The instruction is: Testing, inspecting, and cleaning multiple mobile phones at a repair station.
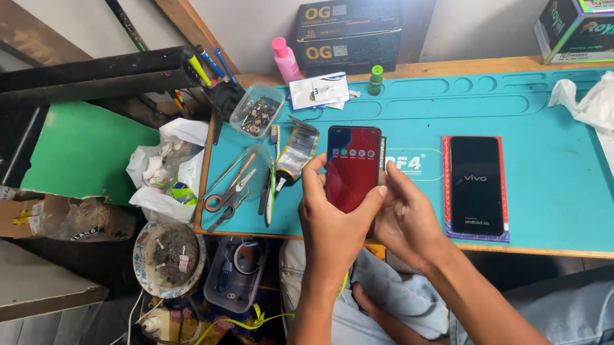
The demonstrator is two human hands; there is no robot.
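Observation:
My left hand [331, 222] and my right hand [403, 216] both hold a smartphone [352, 165] upright above the front edge of a teal work mat [543, 198]. Its screen is lit red with small icons. The left thumb rests on the lower part of the screen; the right fingers wrap the phone's right edge and back. A second smartphone [475, 185] with a dark lit screen lies flat on the mat to the right, on a red-edged case.
Scissors, tweezers and a toothbrush [239, 189] lie at the mat's left end beside a clear parts tub [257, 112]. A pink bottle [286, 59], a green bottle [375, 80], dark boxes [347, 34], crumpled tissue [601, 102] and an ashtray bowl [169, 255] surround the mat.

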